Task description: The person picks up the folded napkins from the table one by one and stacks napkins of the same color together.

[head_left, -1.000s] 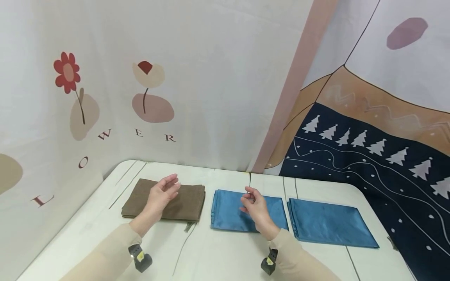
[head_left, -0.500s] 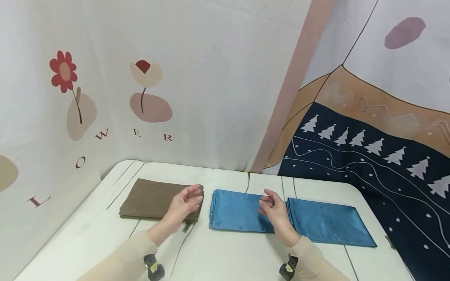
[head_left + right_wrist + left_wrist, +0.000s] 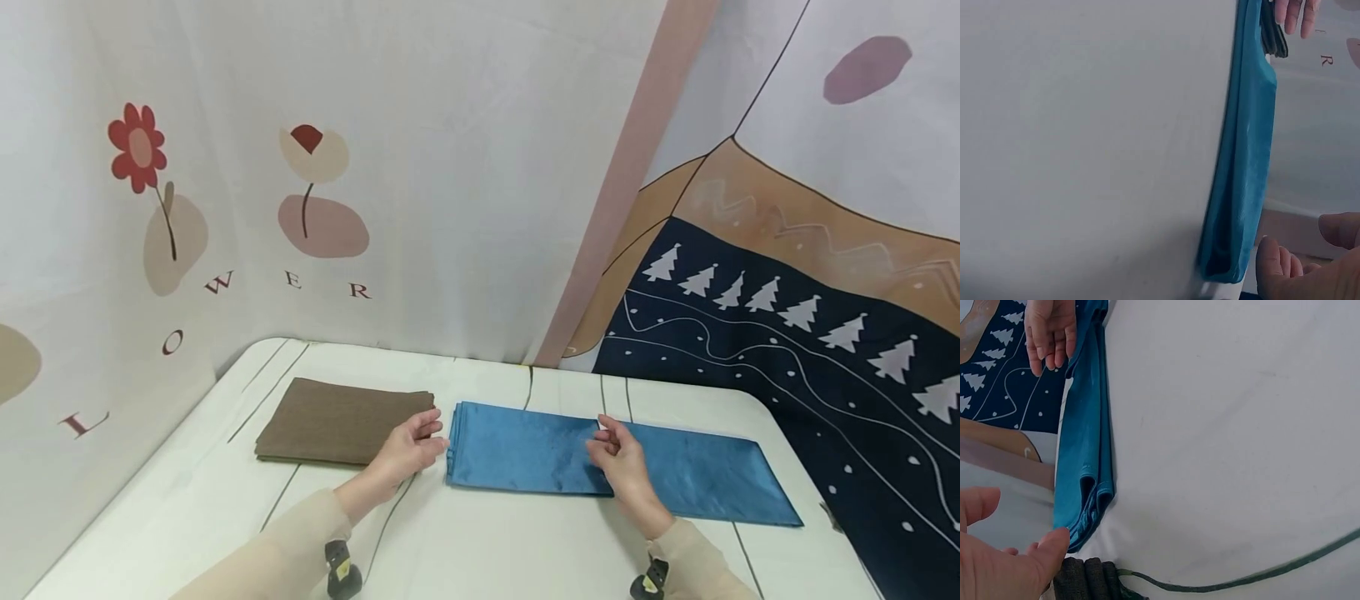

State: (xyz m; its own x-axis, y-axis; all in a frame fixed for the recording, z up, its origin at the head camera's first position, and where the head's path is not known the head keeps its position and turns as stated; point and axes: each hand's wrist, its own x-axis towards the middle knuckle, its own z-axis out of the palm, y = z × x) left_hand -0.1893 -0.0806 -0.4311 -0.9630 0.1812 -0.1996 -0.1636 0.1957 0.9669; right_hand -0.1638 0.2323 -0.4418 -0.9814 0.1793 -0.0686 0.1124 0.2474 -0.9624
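A folded blue cloth [image 3: 525, 450] lies in the middle of the table, its layered folds showing along the near side in both wrist views. Close to its left end hovers my left hand [image 3: 405, 450], fingers relaxed and holding nothing; it overlaps the right edge of a folded brown cloth [image 3: 330, 421]. My right hand [image 3: 624, 467] is at the blue cloth's right end, fingers loosely bent with nothing between them. In the right wrist view the thumb and fingers of the right hand [image 3: 1310, 269] stand apart, beside the end of the blue cloth [image 3: 1250, 137].
A second folded blue cloth [image 3: 712, 475] lies at the right, close beside the middle one. All rest on a white table [image 3: 487, 550] with dark line markings. Printed curtains [image 3: 450, 183] hang behind the table and along its sides.
Both hands have moved to the right: the left from over the brown cloth to the middle blue cloth's left end, the right from over that cloth to its right end. The cloths stay put.
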